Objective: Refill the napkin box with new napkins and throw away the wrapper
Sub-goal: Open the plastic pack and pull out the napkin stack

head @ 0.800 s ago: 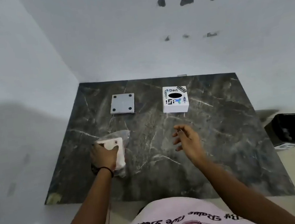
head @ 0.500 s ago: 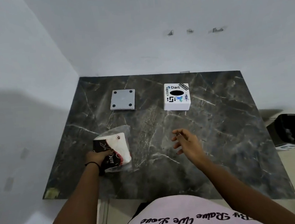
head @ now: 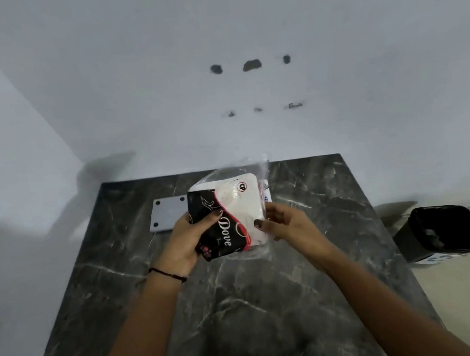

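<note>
I hold a pack of white napkins (head: 232,207) in a clear plastic wrapper with a black and red "Dove" label, raised above the middle of the dark marble table (head: 243,308). My left hand (head: 189,238) grips the pack's left side over the label. My right hand (head: 284,220) pinches its right edge with thumb and fingers. The white napkin box (head: 267,196) stands behind the pack, and only a sliver of it shows at the pack's right edge.
A grey square plate with corner holes (head: 167,214) lies on the table at the back left. A black bin lined with a black bag (head: 445,231) stands on the floor to the right. White walls close the back and left.
My left hand has lifted the napkin pack from the table's left side to the middle. My right hand has come in and taken hold of its right edge. The camera has tilted.
</note>
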